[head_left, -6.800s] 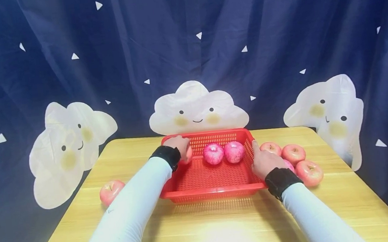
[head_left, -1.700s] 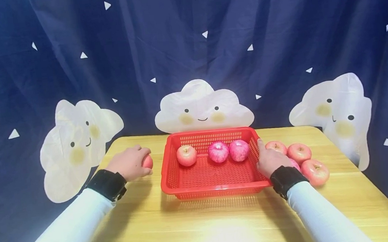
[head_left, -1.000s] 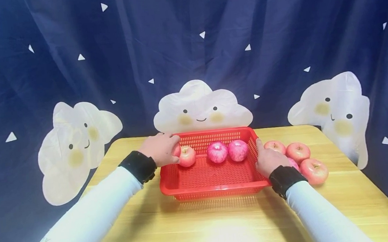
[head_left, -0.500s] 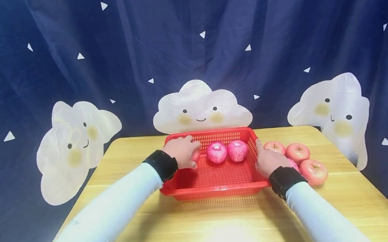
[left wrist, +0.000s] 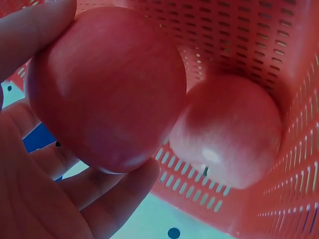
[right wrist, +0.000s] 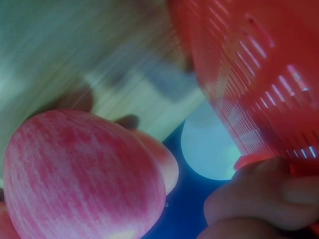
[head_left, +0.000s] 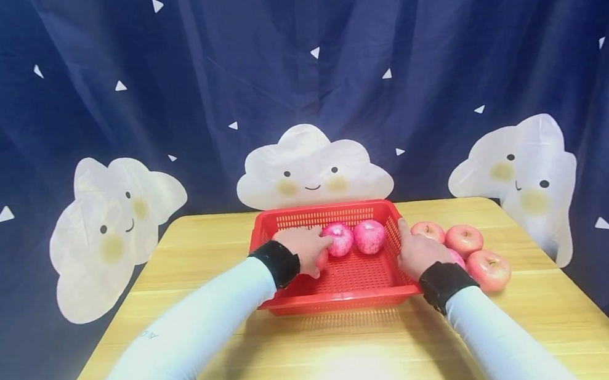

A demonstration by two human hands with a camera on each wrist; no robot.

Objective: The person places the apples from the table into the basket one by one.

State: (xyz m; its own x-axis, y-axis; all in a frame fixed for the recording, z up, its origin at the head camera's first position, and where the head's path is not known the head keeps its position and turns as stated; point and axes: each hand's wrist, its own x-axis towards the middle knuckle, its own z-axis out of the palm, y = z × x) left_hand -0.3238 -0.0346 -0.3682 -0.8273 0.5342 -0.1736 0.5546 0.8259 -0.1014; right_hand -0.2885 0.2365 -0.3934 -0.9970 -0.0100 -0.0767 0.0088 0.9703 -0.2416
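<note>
In the head view, my left hand [head_left: 302, 249] is down inside the red plastic basket [head_left: 343, 296], over its left half. Fingers and thumb curl round a red apple [left wrist: 109, 89], which fills much of the left wrist view. Beside it a paler apple [left wrist: 229, 134] lies against the basket wall; my hand hides it in the head view. Just right of my fingertips sit two pink-striped apples, one nearer [head_left: 339, 239] and one farther right [head_left: 369, 236]. My right hand [head_left: 421, 253] grips the basket's right rim, its fingers [right wrist: 254, 199] folded at the edge.
Outside the basket on the right, several apples cluster on the wooden table [head_left: 234, 371]: a front one [head_left: 489, 270], one behind it [head_left: 464, 239], and a pink-striped apple [right wrist: 84, 174] close to my right hand. A dark blue curtain [head_left: 290, 49] hangs behind the table.
My left hand has carried an apple from the table's left side over the left rim and into the basket, moving rightward. The right hand has stayed on the rim.
</note>
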